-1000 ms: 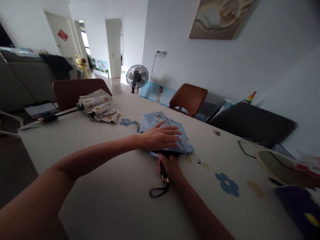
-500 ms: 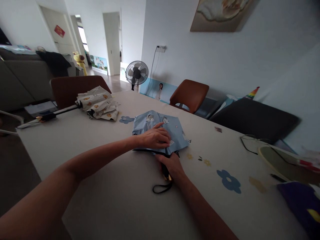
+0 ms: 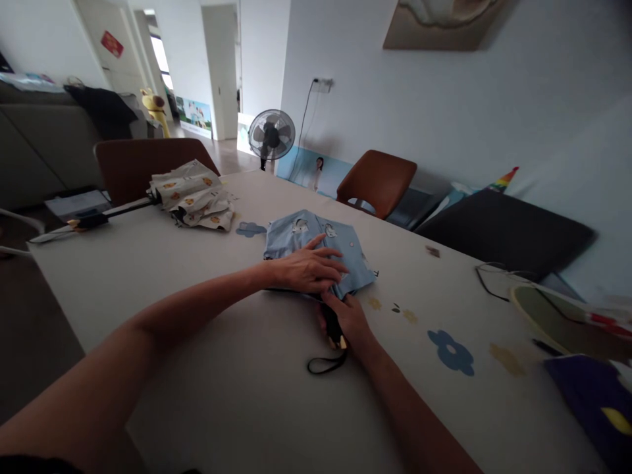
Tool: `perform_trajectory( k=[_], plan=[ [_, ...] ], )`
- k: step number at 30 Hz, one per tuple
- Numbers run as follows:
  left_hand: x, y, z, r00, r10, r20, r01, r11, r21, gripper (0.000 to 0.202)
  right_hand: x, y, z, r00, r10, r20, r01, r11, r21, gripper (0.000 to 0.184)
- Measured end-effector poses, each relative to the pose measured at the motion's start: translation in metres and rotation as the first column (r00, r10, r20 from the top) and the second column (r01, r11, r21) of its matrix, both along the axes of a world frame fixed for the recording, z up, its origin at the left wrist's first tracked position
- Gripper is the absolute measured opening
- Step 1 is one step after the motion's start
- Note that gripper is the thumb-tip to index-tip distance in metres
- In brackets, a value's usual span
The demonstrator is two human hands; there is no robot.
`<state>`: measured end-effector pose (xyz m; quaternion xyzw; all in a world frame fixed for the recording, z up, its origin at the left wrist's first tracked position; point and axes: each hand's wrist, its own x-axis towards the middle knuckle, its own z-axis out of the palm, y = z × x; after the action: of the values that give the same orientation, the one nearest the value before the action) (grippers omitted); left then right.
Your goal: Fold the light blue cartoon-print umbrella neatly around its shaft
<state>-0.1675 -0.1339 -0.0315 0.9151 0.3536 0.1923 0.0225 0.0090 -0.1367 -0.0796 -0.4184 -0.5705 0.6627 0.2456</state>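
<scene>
One blue umbrella (image 3: 348,250) under splayed left fingers (image 3: 332,264), handle (image 3: 334,324) within closed right fingers (image 3: 336,303)

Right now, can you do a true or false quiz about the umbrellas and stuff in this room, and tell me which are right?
1. The right grip holds the black handle. True.
2. The left grip is on the cream umbrella. False: it lies on the blue umbrella.
3. A black loop is at the handle's end. True.
4. The cream umbrella is on the floor. False: it's on the table.
5. The fan is beyond the table. True.
</scene>
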Motion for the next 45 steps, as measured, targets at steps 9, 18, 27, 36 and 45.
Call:
perform_trajectory(
  k=[9, 18, 27, 36, 45],
  plan=[
    [0.006, -0.024, 0.006, 0.974, 0.118, -0.195, -0.084, 0.981, 0.174, 0.041, 0.002, -0.007, 0.010, 1.000, -0.010, 0.011, 0.010, 1.000, -0.010, 0.028],
    [0.013, -0.014, -0.004, 0.947, 0.134, -0.291, 0.040, 0.852, 0.523, 0.023, -0.001, -0.012, 0.011, 0.996, -0.046, 0.078, 0.041, 0.997, 0.063, 0.023],
    [0.016, -0.020, 0.003, 0.939, 0.099, -0.330, 0.087, 0.859, 0.505, 0.024, 0.003, -0.013, 0.022, 0.991, 0.111, -0.069, -0.127, 0.944, -0.303, 0.015],
    [0.021, -0.023, 0.004, 0.941, 0.083, -0.328, 0.118, 0.828, 0.547, 0.019, -0.007, -0.027, 0.021, 0.998, -0.036, 0.044, 0.047, 0.953, -0.299, 0.015],
    [-0.003, -0.029, 0.041, 0.957, 0.274, -0.093, -0.226, 0.909, 0.349, 0.070, -0.005, -0.027, 0.013, 0.987, -0.108, 0.120, 0.128, 0.977, -0.171, 0.027]
  ],
)
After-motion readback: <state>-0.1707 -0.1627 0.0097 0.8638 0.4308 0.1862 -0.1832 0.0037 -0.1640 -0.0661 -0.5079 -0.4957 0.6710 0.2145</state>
